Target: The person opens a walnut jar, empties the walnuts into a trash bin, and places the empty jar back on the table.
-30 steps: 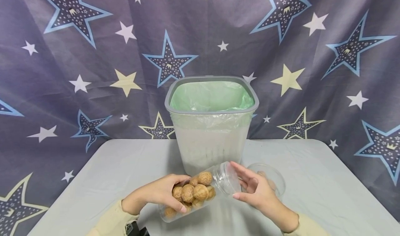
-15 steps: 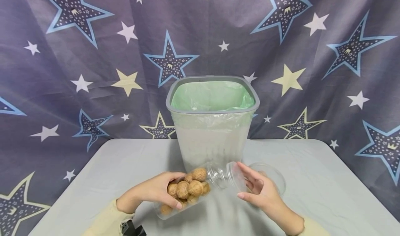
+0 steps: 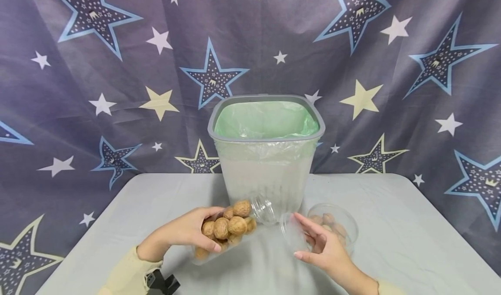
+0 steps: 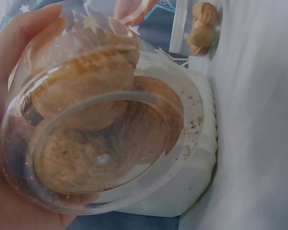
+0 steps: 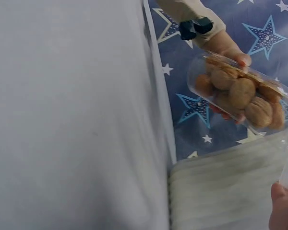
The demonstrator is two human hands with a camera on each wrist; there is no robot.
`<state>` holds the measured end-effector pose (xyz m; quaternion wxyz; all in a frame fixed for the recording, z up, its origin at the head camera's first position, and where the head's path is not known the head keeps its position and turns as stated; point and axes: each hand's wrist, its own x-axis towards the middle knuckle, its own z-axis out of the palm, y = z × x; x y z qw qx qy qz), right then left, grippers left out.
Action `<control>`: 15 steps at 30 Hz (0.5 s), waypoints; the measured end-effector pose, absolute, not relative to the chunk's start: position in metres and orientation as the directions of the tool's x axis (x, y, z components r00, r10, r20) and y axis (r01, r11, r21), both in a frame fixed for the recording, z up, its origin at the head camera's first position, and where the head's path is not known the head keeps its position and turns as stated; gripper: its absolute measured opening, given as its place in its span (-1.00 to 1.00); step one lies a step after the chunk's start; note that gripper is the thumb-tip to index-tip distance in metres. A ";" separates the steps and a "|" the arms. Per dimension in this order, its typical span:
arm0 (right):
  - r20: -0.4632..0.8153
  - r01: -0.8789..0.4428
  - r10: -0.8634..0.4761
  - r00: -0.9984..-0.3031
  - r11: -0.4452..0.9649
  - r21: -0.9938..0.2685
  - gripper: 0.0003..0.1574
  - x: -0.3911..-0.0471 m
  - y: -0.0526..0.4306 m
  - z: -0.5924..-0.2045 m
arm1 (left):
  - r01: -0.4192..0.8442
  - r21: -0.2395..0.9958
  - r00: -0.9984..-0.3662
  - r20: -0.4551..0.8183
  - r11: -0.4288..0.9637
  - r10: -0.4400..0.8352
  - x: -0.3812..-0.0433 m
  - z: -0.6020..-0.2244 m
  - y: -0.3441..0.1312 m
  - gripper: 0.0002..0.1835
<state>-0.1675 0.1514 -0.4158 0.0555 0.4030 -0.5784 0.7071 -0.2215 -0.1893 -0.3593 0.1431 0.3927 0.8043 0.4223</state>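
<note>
My left hand point(image 3: 188, 229) grips a clear plastic jar point(image 3: 264, 209) holding several walnuts point(image 3: 228, 226). The jar lies tilted in the air, its threaded mouth raised toward the right and uncovered. My right hand point(image 3: 326, 245) pinches a clear screw lid point(image 3: 291, 233) by the rim, a short gap away from that mouth. In the left wrist view the jar's round base point(image 4: 101, 206) fills the foreground with walnuts behind it. The right wrist view has the jar from the side and my right thumb point(image 5: 283, 211) at the lid's edge.
Behind my hands stands a white bin point(image 3: 266, 169) with a grey rim and a green liner bag. Right of it, partly behind my right hand, sits a clear round bowl point(image 3: 355, 230) containing several walnuts. A star-printed curtain point(image 3: 129, 112) hangs behind the pale-covered table point(image 3: 391, 225).
The lid has come off the jar's mouth. My left hand has drawn the jar left and slightly up, while my right hand holds the lid apart and a little lower.
</note>
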 end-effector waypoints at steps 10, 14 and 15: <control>0.300 -0.350 -0.444 -0.844 0.032 -0.936 -0.14 -0.164 0.147 -0.424 | 0.518 0.792 -0.646 0.114 0.324 0.755 -0.224 -0.357 -0.190 -0.39; 0.168 -0.258 -0.502 -0.848 0.115 -0.959 -0.13 -0.163 0.149 -0.428 | 0.517 0.797 -0.639 0.117 0.312 0.761 -0.224 -0.357 -0.189 -0.38; 0.142 -0.242 -0.517 -0.844 0.131 -0.961 -0.13 -0.163 0.149 -0.429 | 0.518 0.798 -0.636 0.118 0.308 0.763 -0.224 -0.356 -0.188 -0.38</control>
